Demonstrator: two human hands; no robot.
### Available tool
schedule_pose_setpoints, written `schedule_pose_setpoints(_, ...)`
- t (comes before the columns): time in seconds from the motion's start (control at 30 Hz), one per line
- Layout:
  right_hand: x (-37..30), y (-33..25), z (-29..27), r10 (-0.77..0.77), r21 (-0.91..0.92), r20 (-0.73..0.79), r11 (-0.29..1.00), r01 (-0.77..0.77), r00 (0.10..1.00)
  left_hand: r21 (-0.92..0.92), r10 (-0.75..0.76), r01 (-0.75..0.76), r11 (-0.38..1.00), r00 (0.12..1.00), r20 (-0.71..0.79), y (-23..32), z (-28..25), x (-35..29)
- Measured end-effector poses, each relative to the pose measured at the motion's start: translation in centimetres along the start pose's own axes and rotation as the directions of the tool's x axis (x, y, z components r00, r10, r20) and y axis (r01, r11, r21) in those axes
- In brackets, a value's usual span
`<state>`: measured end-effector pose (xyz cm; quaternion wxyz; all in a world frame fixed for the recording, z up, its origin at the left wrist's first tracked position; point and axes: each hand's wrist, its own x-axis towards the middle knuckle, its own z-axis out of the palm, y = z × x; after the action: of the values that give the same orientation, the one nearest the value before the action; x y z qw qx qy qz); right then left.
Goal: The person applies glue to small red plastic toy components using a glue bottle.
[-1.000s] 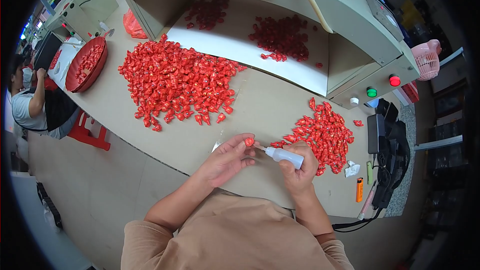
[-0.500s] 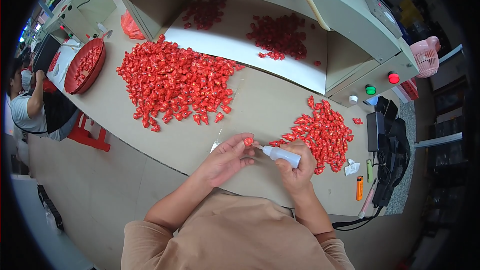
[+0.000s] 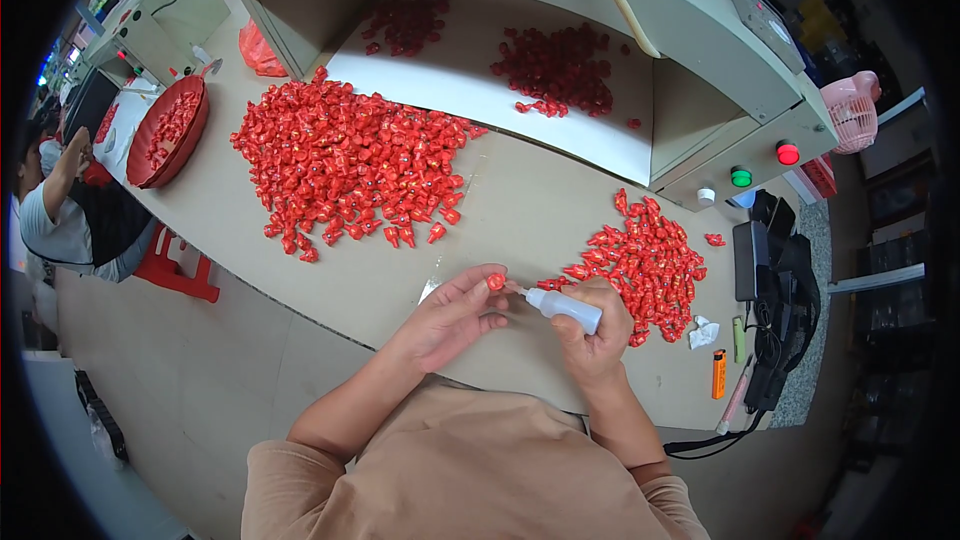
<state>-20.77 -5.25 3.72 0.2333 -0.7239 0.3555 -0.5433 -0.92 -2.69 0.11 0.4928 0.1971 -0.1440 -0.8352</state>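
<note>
Between the thumb and fingers of my left hand (image 3: pixel 452 318) is a small red piece (image 3: pixel 496 282), pinched over the near part of the table. My right hand (image 3: pixel 597 330) grips a white squeeze bottle (image 3: pixel 565 310) with a narrow tip. That tip points left and comes up close to the red piece; whether they touch is too small to tell. A large pile of similar red pieces (image 3: pixel 350 160) lies beyond my left hand. Another pile of red pieces (image 3: pixel 650 265), slimmer in shape, spreads just beyond and right of my right hand.
A pale machine housing (image 3: pixel 700 60) with a green and a red button arches over more red pieces (image 3: pixel 555 70) at the back. A red basket (image 3: pixel 165 130) stands far left, near a seated co-worker (image 3: pixel 75 205). An orange lighter (image 3: pixel 719 375), crumpled tissue (image 3: pixel 704 333) and black adapter (image 3: pixel 750 262) lie right.
My hands, the red piece and the bottle hold nearly the same position. At the far left, the co-worker's arm has shifted upward.
</note>
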Motion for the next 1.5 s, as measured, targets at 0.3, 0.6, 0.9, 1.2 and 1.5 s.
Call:
schedule_pose_setpoints(0.3,-0.1,0.04,0.03,0.001,0.005,-0.019,1.0,-0.001,1.0,-0.002,0.01,-0.01,1.0,1.0,-0.018,-0.11,0.16,0.0)
schedule_pose_setpoints(0.6,0.01,-0.02,0.04,0.001,-0.015,-0.025,1.0,-0.001,1.0,-0.003,0.017,-0.017,1.0,0.999,-0.029,-0.18,-0.08,0.05)
schedule_pose_setpoints(0.9,0.04,0.0,-0.02,-0.026,-0.047,-0.018,0.999,0.025,1.0,0.002,0.032,-0.032,0.999,0.998,-0.049,-0.14,0.06,0.06)
schedule_pose_setpoints(1.2,0.01,0.18,-0.02,-0.051,-0.053,-0.01,0.997,0.05,0.999,0.022,0.046,-0.046,0.999,0.998,-0.029,-0.33,-0.35,0.07)
schedule_pose_setpoints(1.5,-0.01,0.33,-0.01,-0.07,-0.044,-0.017,0.997,0.07,0.997,0.004,0.051,-0.051,0.999,0.996,-0.077,-0.26,-0.03,0.1)
